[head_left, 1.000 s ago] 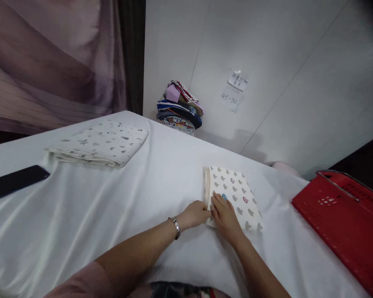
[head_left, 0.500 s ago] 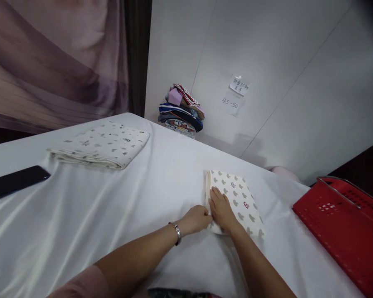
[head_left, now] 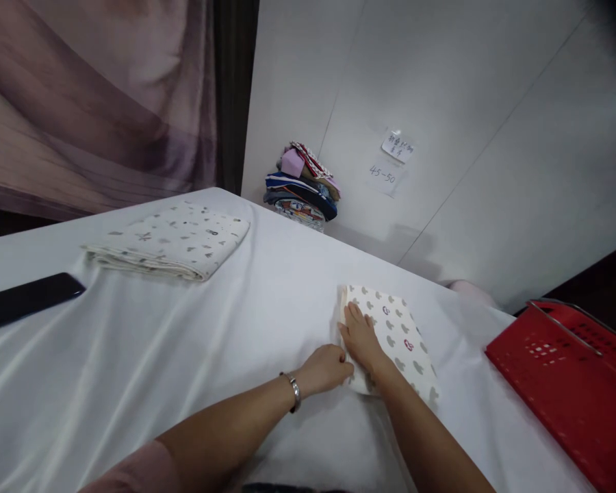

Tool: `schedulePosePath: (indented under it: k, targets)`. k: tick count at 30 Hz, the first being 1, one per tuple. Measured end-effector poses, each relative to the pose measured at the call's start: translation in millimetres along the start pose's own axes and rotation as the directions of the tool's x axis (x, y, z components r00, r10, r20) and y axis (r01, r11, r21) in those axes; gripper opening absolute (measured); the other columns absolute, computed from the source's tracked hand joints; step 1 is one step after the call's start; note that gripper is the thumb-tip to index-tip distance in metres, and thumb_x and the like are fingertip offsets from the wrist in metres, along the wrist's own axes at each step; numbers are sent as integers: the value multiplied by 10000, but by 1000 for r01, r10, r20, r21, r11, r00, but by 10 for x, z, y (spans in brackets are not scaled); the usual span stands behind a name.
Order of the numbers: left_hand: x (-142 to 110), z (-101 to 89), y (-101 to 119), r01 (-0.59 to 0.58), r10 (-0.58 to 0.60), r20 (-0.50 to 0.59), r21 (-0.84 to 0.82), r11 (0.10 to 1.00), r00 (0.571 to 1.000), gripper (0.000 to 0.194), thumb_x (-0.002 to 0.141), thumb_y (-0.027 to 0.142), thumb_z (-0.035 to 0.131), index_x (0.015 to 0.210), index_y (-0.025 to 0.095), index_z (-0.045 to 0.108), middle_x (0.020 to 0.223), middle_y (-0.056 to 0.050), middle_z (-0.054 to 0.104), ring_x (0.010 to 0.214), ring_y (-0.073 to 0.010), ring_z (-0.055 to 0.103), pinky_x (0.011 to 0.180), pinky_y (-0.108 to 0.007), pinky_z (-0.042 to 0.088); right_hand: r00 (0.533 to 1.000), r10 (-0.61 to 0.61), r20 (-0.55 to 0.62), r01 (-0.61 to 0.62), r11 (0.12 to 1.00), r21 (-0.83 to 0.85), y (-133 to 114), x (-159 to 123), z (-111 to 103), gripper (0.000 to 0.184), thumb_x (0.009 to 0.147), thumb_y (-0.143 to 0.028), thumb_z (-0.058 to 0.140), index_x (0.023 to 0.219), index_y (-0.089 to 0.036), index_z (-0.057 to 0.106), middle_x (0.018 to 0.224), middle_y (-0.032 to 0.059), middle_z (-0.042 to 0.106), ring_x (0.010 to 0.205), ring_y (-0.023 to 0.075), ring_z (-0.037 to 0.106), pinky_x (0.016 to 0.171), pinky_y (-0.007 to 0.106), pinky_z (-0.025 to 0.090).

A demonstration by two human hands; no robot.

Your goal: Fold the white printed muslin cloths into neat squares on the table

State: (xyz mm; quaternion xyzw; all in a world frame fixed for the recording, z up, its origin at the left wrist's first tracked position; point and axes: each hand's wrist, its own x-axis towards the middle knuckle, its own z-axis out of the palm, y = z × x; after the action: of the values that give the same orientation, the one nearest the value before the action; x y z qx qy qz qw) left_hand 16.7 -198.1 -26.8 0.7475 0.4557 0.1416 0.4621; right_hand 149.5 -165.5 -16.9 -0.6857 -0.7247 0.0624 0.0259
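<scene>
Folded cloth (head_left: 398,325), one, white with grey mushroom-like motifs and a few outlined ones, lying flat on the white-covered worktop (head_left: 277,294), right of centre, its folded edge to the left. Right hand (head_left: 363,341): palm down on the cloth's left part, fingers (head_left: 354,316) extended and released, resting on the upper surface just inside the folded edge. Left hand (head_left: 323,370): at the cloth's near left edge, fingers curled, thumb side against the fabric; whether they pinch the edge cannot be told, the tips being hidden. Part of the print lies concealed beneath the right hand and forearm; the number of layers is hard to make out. Metal bracelet (head_left: 293,392), on the left wrist. Second folded cloth (head_left: 169,239), white with small scattered motifs, far left, well apart from both hands. Dark flat object (head_left: 28,301), phone-like, cut off by the left border. Red basket (head_left: 559,390), perforated, wire-handled, cut off at right. Pile of fabrics (head_left: 302,185), beyond the far edge, its base hidden. Paper labels (head_left: 390,161), two, on the wall, lower reading "45-50", upper writing too small to read surely
</scene>
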Motion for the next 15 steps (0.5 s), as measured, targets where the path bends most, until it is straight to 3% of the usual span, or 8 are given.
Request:
schedulePosePath:
  k: [8,15]
  targets:
    - [-34,-33,38,-9,9,-1,41,999,1000,189,681,295,460,623,158,577,625,-27,606,558,-135,523,468,-240,288,1000,-8,6,8,998,57,29,-54,-8,544,890,-321,288,1373,-73,295,1466,127,198,1353,221,139,1078,446,110]
    - [-62,-53,65,-7,6,22,48,999,1000,200,691,288,448,671,150,591,651,-35,613,569,-139,530,468,-238,298,991,-133,1,128,960,248,46,-471,-59,536,909,-407,256,1354,-126,356,1455,99,241,1351,191,157,1092,421,136]
